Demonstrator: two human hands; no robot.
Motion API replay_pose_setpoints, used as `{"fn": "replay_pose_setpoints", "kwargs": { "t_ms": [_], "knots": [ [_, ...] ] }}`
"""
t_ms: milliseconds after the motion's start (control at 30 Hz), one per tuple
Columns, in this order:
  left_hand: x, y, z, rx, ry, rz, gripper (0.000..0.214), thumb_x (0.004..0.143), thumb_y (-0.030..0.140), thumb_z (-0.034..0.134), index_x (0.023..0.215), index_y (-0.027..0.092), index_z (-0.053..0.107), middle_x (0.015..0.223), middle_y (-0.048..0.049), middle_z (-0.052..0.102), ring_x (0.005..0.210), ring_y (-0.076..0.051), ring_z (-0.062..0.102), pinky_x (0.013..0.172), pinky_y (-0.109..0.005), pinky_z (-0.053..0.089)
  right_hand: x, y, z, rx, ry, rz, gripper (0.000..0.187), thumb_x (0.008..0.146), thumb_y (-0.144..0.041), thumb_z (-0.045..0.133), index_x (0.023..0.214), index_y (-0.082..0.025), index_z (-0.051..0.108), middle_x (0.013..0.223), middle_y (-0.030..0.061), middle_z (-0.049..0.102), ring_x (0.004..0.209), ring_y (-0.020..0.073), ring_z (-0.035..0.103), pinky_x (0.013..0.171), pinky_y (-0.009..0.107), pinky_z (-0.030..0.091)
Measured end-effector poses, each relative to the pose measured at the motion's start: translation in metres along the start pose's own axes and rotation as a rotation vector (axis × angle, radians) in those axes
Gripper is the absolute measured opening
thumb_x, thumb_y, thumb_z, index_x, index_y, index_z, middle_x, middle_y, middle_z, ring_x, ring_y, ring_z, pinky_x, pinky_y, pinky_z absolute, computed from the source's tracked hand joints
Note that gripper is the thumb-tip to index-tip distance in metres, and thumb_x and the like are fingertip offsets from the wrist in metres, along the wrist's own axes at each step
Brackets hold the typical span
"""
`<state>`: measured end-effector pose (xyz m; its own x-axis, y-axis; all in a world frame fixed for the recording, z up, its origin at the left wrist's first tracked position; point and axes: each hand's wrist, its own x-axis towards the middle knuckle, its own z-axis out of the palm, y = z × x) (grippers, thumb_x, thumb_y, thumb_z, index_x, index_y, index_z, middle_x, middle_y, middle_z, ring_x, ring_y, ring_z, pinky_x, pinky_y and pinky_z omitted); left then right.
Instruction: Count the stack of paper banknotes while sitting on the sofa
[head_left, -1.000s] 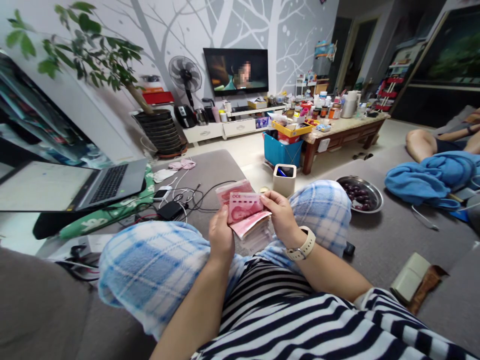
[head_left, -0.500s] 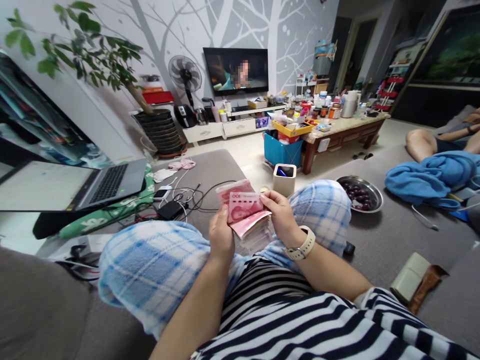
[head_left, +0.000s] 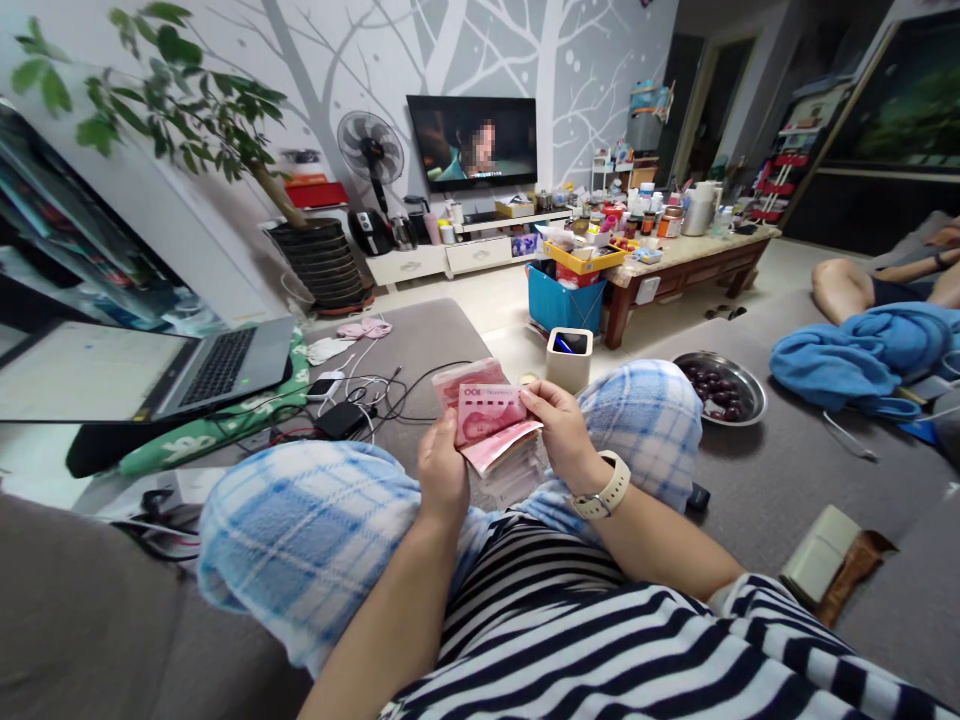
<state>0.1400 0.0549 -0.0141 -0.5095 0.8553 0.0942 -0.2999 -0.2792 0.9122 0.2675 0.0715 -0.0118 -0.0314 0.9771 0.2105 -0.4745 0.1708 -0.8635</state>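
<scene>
Between my hands, above my lap, is a fanned stack of red 100 banknotes [head_left: 491,415]. My left hand [head_left: 441,465] is closed around the left side of the stack, thumb on the front. My right hand [head_left: 559,425] pinches the right edge of one upright note by its corner, fingers curled. Folded notes bend down towards me beneath that one, and their pale lower edges show over my lap. A cream watch strap [head_left: 606,487] circles my right wrist. The blue plaid trousers [head_left: 315,530] on my bent legs lie on either side.
An open laptop [head_left: 232,365] and tangled cables [head_left: 379,395] lie on the left of the grey sofa. A steel bowl of dark fruit [head_left: 731,405], a blue cloth [head_left: 862,350] and a pale wallet [head_left: 821,555] are on the right. Beyond stands a beige bin [head_left: 568,365]. Another person's leg shows at far right.
Both hands and the banknotes have barely moved; the face of the upright note shows slightly more clearly. The television picture has changed a little.
</scene>
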Motion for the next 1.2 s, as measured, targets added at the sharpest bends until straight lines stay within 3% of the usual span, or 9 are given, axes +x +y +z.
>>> {"fn": "replay_pose_setpoints", "kwargs": {
  "t_ms": [367,733,900,1033,1200],
  "knots": [
    [-0.006,0.014,0.003,0.034,-0.051,-0.002,0.027,0.063,0.044,0.069,0.063,0.017,0.064,0.075,-0.0047,0.069,0.072,-0.019,0.063,0.071,-0.030,0.052,0.000,0.001,-0.001,0.010,0.000,-0.003,0.022,0.073,-0.036,0.067,0.066,-0.018,0.057,0.060,-0.0047,0.048,0.056,0.0092,0.039,0.056,0.023,0.031],
    [-0.001,0.002,0.000,0.025,0.008,0.011,0.027,0.062,0.042,0.070,0.064,0.016,0.063,0.071,-0.0035,0.067,0.072,-0.019,0.064,0.069,-0.028,0.050,-0.001,0.000,-0.001,0.013,-0.002,-0.002,0.022,0.073,-0.035,0.067,0.065,-0.018,0.056,0.060,-0.0049,0.047,0.056,0.0089,0.038,0.055,0.024,0.029],
    [-0.002,0.005,0.002,0.004,-0.034,-0.017,0.029,0.064,0.043,0.067,0.069,0.014,0.067,0.070,-0.0041,0.067,0.071,-0.019,0.064,0.070,-0.029,0.050,-0.001,-0.001,0.000,0.019,-0.002,0.007,0.023,0.073,-0.035,0.068,0.066,-0.017,0.056,0.060,-0.0050,0.047,0.056,0.0088,0.038,0.056,0.024,0.029],
    [-0.004,0.009,0.004,0.059,0.027,0.037,0.026,0.063,0.040,0.069,0.064,0.015,0.066,0.066,-0.0036,0.066,0.074,-0.020,0.064,0.070,-0.028,0.050,-0.002,-0.002,0.001,0.027,-0.001,0.014,0.023,0.072,-0.036,0.068,0.066,-0.017,0.056,0.059,-0.0049,0.048,0.055,0.0087,0.038,0.055,0.024,0.029],
    [-0.001,0.004,0.002,0.035,-0.020,0.035,0.027,0.063,0.042,0.068,0.065,0.015,0.067,0.070,-0.0037,0.068,0.068,-0.017,0.063,0.065,-0.027,0.050,-0.001,-0.001,0.000,0.036,0.001,0.008,0.022,0.073,-0.035,0.068,0.066,-0.017,0.056,0.060,-0.0049,0.048,0.055,0.0084,0.039,0.056,0.024,0.029]
  ]
}}
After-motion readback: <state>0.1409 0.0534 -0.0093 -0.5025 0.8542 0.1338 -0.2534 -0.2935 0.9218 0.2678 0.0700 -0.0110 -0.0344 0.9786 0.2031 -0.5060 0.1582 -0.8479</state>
